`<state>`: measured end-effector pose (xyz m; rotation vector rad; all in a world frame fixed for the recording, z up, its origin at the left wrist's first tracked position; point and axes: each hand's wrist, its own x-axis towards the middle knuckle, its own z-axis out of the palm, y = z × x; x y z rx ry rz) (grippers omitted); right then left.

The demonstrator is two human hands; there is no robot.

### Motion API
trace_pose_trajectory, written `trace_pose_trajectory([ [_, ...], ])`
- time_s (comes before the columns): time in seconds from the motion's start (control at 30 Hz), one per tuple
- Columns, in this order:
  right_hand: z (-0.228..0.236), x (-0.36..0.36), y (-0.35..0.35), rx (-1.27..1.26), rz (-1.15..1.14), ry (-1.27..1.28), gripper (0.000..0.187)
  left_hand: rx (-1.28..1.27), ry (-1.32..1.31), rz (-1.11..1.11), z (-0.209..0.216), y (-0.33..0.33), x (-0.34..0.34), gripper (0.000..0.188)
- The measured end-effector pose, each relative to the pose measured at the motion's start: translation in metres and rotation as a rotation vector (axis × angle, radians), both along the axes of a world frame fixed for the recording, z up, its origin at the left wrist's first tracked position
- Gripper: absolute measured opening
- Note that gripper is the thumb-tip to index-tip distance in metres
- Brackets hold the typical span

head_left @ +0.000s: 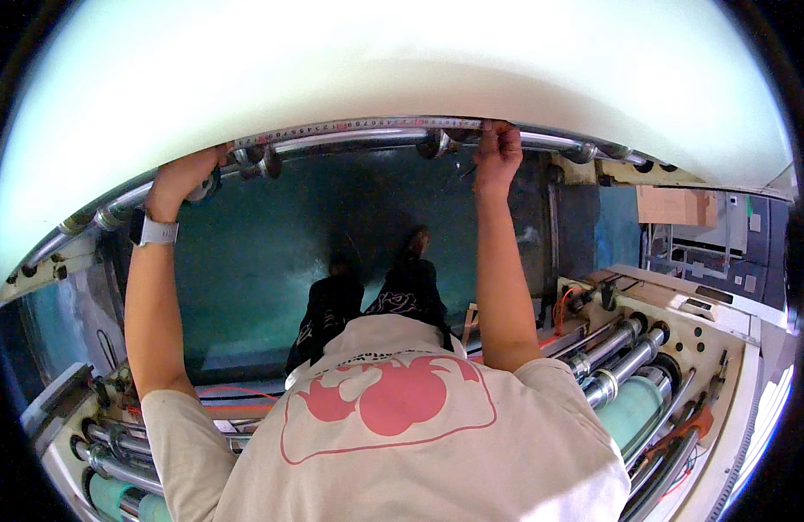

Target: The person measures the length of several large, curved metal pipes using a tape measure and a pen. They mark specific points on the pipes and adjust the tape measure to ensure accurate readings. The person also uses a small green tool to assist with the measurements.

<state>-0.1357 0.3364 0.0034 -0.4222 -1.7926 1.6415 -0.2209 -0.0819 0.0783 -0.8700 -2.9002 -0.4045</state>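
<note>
A tape measure [358,129] is stretched along the lower edge of a large white sheet or roll [402,61], its printed blade running between my two hands. My right hand [499,157] is closed, its fingers pinching the blade at the sheet's edge. At the other end my left hand [186,181] curls at the same edge, with a rounded dark object partly hidden under it, probably the tape's case. A watch with a pale strap [156,230] is on my left wrist. Just below the blade runs a shiny metal roller shaft [354,141] with collars on it.
Behind me on the right, a machine frame [723,348] carries metal rollers [623,348] and pale green material. More rollers [123,465] lie at the lower left. My feet stand on a dark green floor [245,287]. A cardboard box [676,206] sits at far right.
</note>
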Motion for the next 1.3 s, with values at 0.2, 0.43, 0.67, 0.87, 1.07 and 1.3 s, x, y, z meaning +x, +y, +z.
trace_pose_trajectory([
  [0.2,0.012,0.004,-0.009,-0.136,0.054,-0.039,0.010,0.003,-0.003,-0.058,-0.003,-0.007,-0.001,0.016],
  [0.43,0.019,0.006,-0.010,-0.143,0.068,-0.078,0.009,0.041,-0.029,0.000,-0.005,-0.010,-0.003,0.030],
  [0.67,0.018,0.009,-0.005,-0.249,0.123,-0.051,0.008,0.080,-0.064,0.041,-0.007,-0.004,-0.006,0.022],
  [0.87,0.012,0.009,0.001,-0.147,0.141,-0.036,0.007,0.075,-0.147,0.054,0.008,0.003,-0.001,0.027],
  [1.07,0.019,0.008,-0.007,-0.183,0.122,-0.045,0.007,0.100,0.038,0.077,-0.004,0.003,-0.006,0.019],
  [1.3,0.021,0.008,-0.008,-0.216,0.139,-0.014,0.007,0.057,-0.101,0.036,0.000,0.002,-0.010,0.018],
])
